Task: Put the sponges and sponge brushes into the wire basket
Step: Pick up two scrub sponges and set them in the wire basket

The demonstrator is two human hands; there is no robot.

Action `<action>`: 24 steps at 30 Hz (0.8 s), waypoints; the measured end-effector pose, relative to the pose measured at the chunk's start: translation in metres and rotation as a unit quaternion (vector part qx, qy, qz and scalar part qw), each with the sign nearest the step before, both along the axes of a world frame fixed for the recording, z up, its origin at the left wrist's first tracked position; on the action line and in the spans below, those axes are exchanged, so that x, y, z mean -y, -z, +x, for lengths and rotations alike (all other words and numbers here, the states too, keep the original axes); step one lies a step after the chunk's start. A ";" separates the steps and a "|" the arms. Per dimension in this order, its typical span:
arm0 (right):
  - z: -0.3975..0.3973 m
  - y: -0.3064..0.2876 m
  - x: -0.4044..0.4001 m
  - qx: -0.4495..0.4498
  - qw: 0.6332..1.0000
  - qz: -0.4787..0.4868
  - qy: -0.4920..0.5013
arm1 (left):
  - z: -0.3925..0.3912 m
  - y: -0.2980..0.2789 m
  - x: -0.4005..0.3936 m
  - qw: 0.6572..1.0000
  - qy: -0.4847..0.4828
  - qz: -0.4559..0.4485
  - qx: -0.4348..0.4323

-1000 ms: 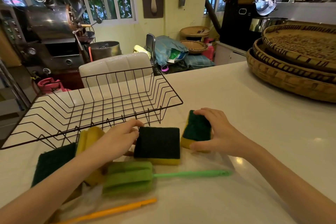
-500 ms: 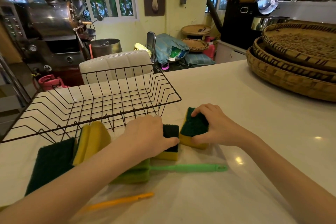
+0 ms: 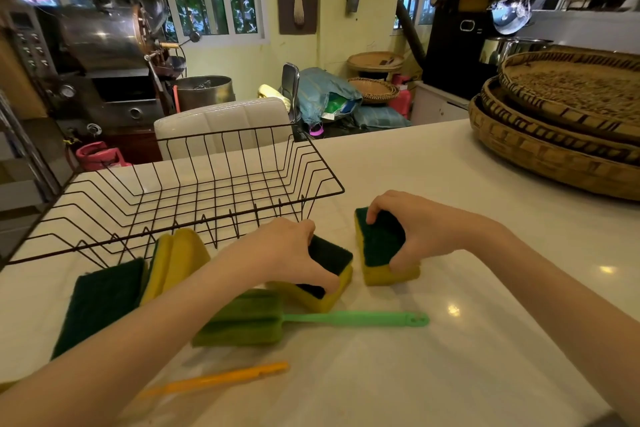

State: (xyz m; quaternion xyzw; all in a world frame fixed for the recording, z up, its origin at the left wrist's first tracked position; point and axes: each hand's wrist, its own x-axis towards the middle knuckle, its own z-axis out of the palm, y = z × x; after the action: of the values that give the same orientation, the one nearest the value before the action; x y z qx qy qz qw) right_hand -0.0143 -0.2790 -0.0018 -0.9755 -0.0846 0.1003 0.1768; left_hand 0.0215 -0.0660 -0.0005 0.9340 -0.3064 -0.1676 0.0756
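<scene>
An empty black wire basket (image 3: 322,163) stands on the white counter at the left. Just in front of it, my left hand (image 3: 280,253) grips a yellow sponge with a dark green scouring top (image 3: 329,260), tilted up off the counter. My right hand (image 3: 419,229) grips a second such sponge (image 3: 381,246) beside it. A green sponge brush (image 3: 249,317) with a green handle lies under my left forearm. An orange brush handle (image 3: 221,378) lies nearer me. Two more sponges (image 3: 176,260) and a dark green scouring pad (image 3: 100,302) lie at the left.
Stacked woven bamboo trays (image 3: 554,146) sit at the counter's right rear. Beyond the far counter edge stand a white chair (image 3: 221,121), a coffee roasting machine (image 3: 100,52) and bags on the floor.
My left hand moved right onto the middle sponge and closed on it, tilting it up. My right hand tightened on the other sponge and lifted one end.
</scene>
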 end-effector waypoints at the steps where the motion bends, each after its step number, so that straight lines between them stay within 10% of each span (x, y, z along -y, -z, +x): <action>1: -0.001 -0.005 0.002 0.000 1.000 0.000 -0.006 | 0.001 -0.002 0.000 1.000 0.006 -0.012 -0.012; 14: 0.015 -0.083 0.006 0.053 0.995 0.075 -0.044 | 0.030 -0.089 -0.026 0.972 0.035 -0.226 -0.062; 24: 0.095 -0.085 -0.017 0.111 0.980 0.154 -0.055 | 0.111 -0.083 -0.052 0.984 -0.011 -0.179 0.022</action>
State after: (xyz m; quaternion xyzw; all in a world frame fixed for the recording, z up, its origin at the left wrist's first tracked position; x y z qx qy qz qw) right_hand 0.0804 -0.2617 0.0828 -0.9355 -0.1712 -0.0136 0.3086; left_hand 0.1326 -0.0137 0.0820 0.9121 -0.3224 -0.0890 0.2370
